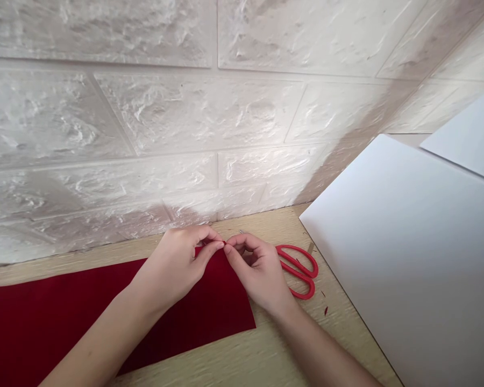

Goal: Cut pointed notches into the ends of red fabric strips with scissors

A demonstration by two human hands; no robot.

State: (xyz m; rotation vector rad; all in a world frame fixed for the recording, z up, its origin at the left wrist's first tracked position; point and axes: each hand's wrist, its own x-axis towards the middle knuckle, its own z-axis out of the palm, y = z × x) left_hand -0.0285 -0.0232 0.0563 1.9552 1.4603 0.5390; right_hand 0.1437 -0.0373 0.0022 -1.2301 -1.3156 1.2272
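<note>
The left hand and right hand pinch the upper corner of a sheet of dark red felt between thumbs and fingertips, the two grips nearly touching (exactly what lies inside the pinch is too small to tell). The felt lies flat on a wood-grain tabletop, with red-handled scissors just beside the right hand, a white foam-brick wall behind, and a white board to the right.

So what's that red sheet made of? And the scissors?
The red sheet looks like felt: matte and soft-looking, with no weave showing, though the fibre can't be told. The scissors have smooth, glossy red handles, probably plastic; their blades barely show.
</note>
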